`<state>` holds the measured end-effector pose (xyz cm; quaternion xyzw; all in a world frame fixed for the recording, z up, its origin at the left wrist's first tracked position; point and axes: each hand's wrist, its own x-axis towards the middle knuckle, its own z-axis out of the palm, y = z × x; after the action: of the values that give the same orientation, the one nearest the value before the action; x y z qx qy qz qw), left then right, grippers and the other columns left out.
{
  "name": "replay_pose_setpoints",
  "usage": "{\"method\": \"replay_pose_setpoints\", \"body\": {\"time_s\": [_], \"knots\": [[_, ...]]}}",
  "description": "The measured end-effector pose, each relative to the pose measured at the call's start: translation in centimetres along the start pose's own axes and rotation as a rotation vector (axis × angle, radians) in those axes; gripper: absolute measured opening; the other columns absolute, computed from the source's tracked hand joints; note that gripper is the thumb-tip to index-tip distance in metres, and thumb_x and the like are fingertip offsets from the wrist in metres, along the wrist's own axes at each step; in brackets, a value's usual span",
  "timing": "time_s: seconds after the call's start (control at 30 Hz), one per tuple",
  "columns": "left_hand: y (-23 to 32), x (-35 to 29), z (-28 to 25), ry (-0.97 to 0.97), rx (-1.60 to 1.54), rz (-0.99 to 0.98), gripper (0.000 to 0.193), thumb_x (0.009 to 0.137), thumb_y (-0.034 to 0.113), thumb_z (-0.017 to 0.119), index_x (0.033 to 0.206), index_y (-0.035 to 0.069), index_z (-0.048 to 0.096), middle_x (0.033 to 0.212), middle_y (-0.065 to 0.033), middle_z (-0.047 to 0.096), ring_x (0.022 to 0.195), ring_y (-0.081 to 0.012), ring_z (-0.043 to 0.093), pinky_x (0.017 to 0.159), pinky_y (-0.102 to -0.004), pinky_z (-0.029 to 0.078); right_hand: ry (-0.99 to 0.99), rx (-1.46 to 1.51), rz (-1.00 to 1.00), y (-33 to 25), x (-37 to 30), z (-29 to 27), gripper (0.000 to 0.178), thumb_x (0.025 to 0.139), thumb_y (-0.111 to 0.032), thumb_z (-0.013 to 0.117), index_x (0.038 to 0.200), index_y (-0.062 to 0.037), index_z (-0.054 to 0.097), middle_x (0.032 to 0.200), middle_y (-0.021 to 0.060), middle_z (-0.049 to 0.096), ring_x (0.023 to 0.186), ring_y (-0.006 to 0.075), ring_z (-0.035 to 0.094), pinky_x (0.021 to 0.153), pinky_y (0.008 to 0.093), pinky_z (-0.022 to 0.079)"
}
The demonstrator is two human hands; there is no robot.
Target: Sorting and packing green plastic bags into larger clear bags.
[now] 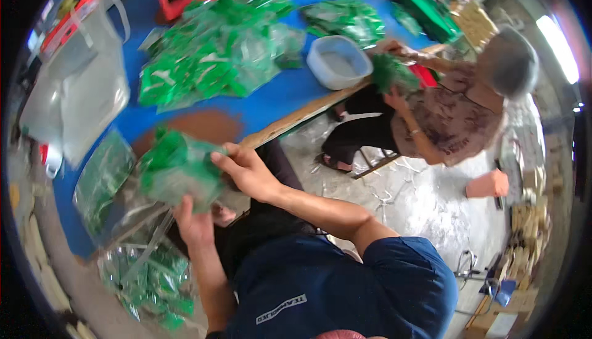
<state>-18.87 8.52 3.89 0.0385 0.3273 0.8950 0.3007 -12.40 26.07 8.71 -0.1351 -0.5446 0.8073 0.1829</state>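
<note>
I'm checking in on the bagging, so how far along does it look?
Done: filled bags lie by the left hand. In hand: both hands, right hand on top, hold a clear bag of green packets. Left: a big pile of green packets sits on the blue table.

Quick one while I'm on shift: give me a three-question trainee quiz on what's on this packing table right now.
1. True or false: both the left hand and the right hand are on the clear bag of green packets.
2. What colour is the table top? A) red B) blue C) white
3. Fill in: between the heap of green packets and the co-worker sits a pale, empty ____.

Key
1. True: the left hand grips it from below, the right from the side.
2. B
3. Basin
</note>
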Motion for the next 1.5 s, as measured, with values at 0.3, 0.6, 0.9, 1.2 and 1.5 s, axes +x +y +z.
{"method": "replay_pose_setpoints", "body": {"time_s": [0.3,0.6,0.9,1.2,1.5], "knots": [[3.8,6.7,6.3,-0.113,0.802,0.393,0.067,0.08,0.006,0.078,0.138,-0.002,0.044,0.127,-0.0107,0.058,0.116,-0.0185,0.055,0.1,-0.0348,0.043,-0.257,-0.711,-0.328,-6.3,6.6,-2.4,0.086,0.069,-0.031,0.09,0.131,0.0042,0.043,0.099,0.0169,0.063,0.092,0.0223,0.063,0.081,0.0349,0.053],[2.2,10.6,3.9,-0.274,0.683,0.327,0.069,0.077,0.002,0.08,0.135,0.003,0.042,0.13,-0.0113,0.053,0.124,-0.0185,0.05,0.107,-0.0384,0.04,-0.223,-0.72,-0.333,0.0,9.2,-3.4,0.084,0.076,-0.016,0.081,0.141,0.0015,0.031,0.117,0.0285,0.058,0.108,0.0453,0.058,0.092,0.0446,0.047],[2.8,7.5,5.0,-0.176,1.174,0.374,0.04,0.077,0.01,0.08,0.112,0.0,0.064,0.097,-0.0089,0.072,0.091,-0.0168,0.068,0.085,-0.0329,0.052,-0.369,-0.512,-0.241,-1.5,8.1,-3.7,0.053,0.084,-0.019,0.078,0.124,0.0026,0.049,0.114,0.0145,0.058,0.101,0.0212,0.06,0.088,0.0387,0.049],[1.4,0.3,4.4,0.183,0.188,-0.175,0.06,0.077,0.007,0.076,0.13,0.002,0.049,0.113,-0.0104,0.063,0.092,-0.0227,0.065,0.056,-0.0316,0.059,-0.113,-1.096,-0.693,-4.6,19.7,0.5,0.046,0.093,-0.04,0.067,0.116,-0.0004,0.063,0.109,0.0188,0.066,0.093,0.0269,0.067,0.078,0.0406,0.052],[1.1,-4.0,-1.5,0.073,-0.013,-0.114,0.077,0.07,0.0,0.08,0.139,0.005,0.046,0.13,-0.0082,0.058,0.119,-0.0264,0.057,0.104,-0.0431,0.045,-0.794,-1.747,-0.492,-3.5,12.3,-2.2,0.11,0.072,-0.076,0.066,0.151,-0.0064,0.034,0.157,0.0269,0.025,0.147,0.0422,0.022,0.121,0.0555,0.016]]}}
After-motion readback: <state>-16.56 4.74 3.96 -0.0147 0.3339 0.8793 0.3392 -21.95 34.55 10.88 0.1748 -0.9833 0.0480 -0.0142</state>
